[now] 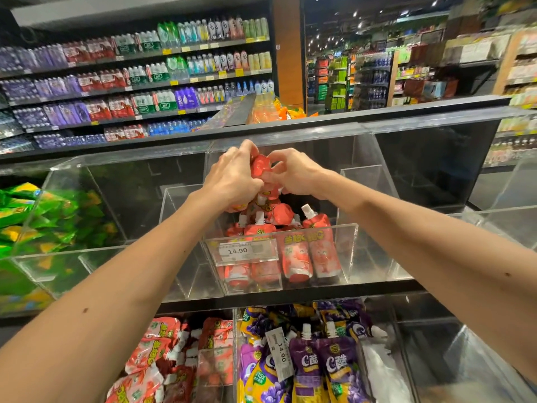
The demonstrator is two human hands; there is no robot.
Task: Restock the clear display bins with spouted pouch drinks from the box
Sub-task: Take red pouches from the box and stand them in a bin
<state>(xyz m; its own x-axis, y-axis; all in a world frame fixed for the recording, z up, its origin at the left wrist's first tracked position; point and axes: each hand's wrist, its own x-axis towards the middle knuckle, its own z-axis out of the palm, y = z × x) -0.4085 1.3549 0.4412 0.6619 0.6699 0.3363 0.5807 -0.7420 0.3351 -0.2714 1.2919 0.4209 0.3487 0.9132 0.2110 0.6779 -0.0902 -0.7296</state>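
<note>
Hands: the left hand (232, 173) and right hand (293, 174) are close together, with the fingers of both curled round one bunch of red pouches (259, 165).
Held bunch: it is above the open top of the middle bin (347, 242) and not yet set down. A few of its pouches hang below the left hand toward the bin.
Under the hands: standing pouches (308, 251) are already in that bin, spouts up, packed against its front wall behind the price tag (241, 251). The part of the bin behind them looks thinly filled.
Right of the right hand: the right bin (436, 175) on the same shelf shows no pouches.
Left of the left hand: green pouches (43, 225) fill the neighbouring bin.
Below the forearms: the lower-shelf bins hold red packs (162, 353) and purple pouches (319, 365).
Box: not in view.
Done, by my judgement: the middle bin is partly stocked, mainly at the front.
Left: this bunch has to be released into the middle bin and the bin topped up. The bare bin on the right probably needs filling too. How much stock remains cannot be told.
</note>
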